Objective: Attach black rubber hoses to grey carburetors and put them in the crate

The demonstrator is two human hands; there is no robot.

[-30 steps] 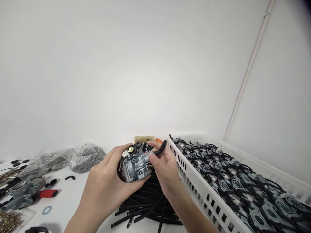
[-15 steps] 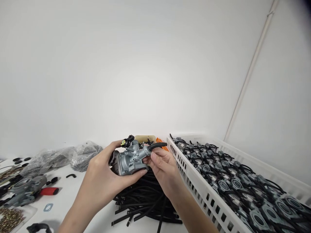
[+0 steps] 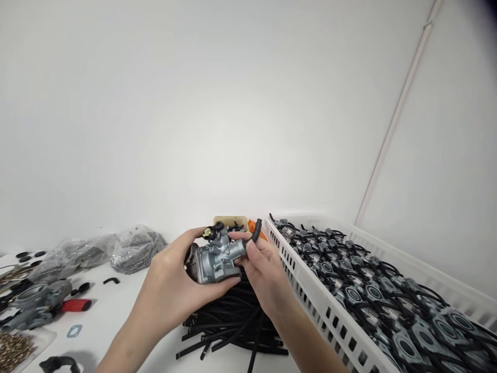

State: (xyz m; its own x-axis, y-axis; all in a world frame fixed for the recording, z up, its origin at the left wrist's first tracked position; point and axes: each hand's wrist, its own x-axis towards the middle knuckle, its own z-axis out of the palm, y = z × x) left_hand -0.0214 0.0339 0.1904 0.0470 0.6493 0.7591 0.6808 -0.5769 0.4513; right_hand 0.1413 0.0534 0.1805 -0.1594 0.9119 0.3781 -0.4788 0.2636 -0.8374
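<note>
A grey metal carburetor (image 3: pixel 215 259) is held up in front of me, above a pile of black hoses (image 3: pixel 233 321). My left hand (image 3: pixel 174 277) wraps round its left side, the thumb along the bottom edge. A black cap with a yellow-green top (image 3: pixel 208 232) sits on the upper part of the carburetor. At its right end, a short black rubber boot (image 3: pixel 255 231) sticks out and bends upward. My right hand (image 3: pixel 266 267) is closed on this boot, thumb against its base; the fingertips behind are partly hidden.
A white crate (image 3: pixel 310 300) on the right holds many carburetors. Behind my hands stand a cream tub (image 3: pixel 221 221) and an orange container (image 3: pixel 252 226). On the left lie bagged parts (image 3: pixel 135 248), a red-handled tool (image 3: pixel 76 305), a blue gasket (image 3: pixel 74 331) and brass screws (image 3: pixel 15 352).
The rubber boot has gone from pointing right to bending upward. The carburetor and both hands have shifted slightly right in view.
</note>
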